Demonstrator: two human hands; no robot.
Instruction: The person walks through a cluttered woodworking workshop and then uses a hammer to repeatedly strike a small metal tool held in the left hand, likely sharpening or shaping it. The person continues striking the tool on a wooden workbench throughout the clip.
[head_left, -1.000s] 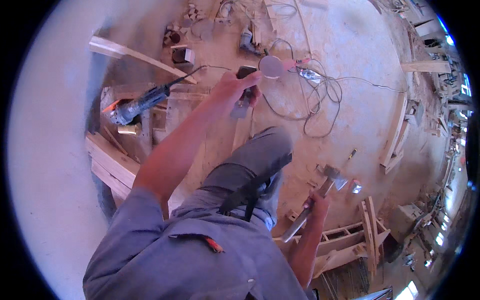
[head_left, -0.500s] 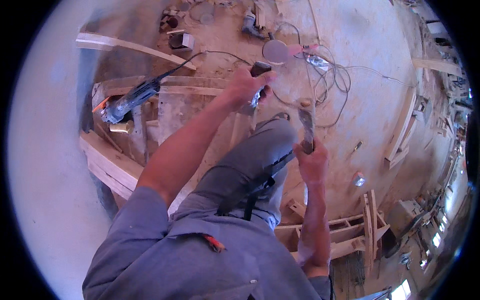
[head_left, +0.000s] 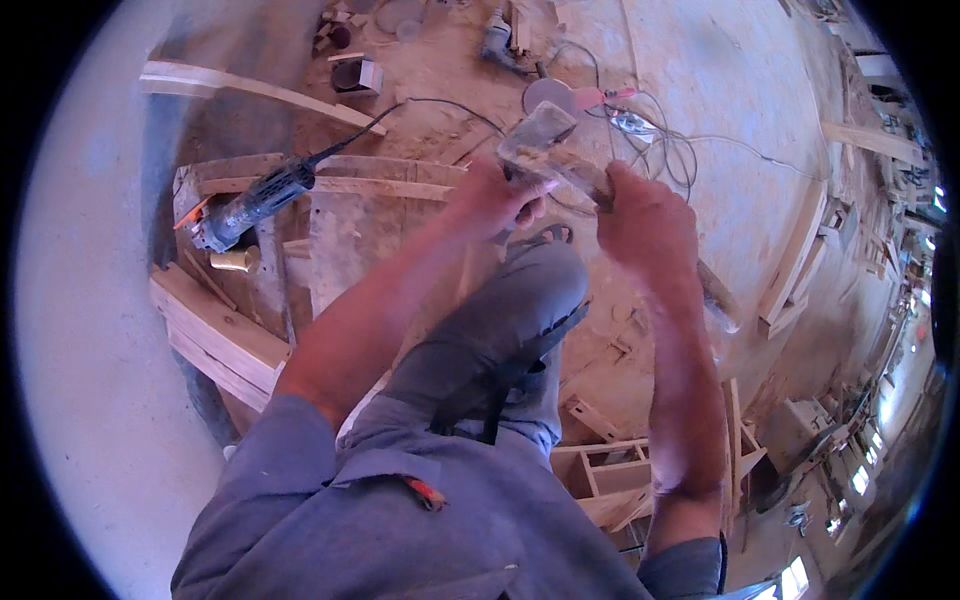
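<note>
My right hand (head_left: pixel 645 220) is closed on the wooden handle of a hammer (head_left: pixel 545 135). The blurred metal head is up near my left hand, and the handle's end sticks out below my wrist. My left hand (head_left: pixel 492 195) is fisted just under the hammer head, above my bent knee in grey trousers (head_left: pixel 520 300). It grips a small dark tool that is mostly hidden by the fingers. Both forearms reach out over a dusty wooden workpiece (head_left: pixel 340 235).
An angle grinder (head_left: pixel 250 205) with a black cable lies on the boards at left, by a small yellow cup (head_left: pixel 235 260). Planks (head_left: pixel 215 335), a curved wooden strip (head_left: pixel 250 90), white cables (head_left: pixel 660 150) and wooden frames (head_left: pixel 610 475) cover the sawdust floor.
My right hand has swung the hammer up from low on the right to beside my left hand. My left hand has stayed over the workpiece.
</note>
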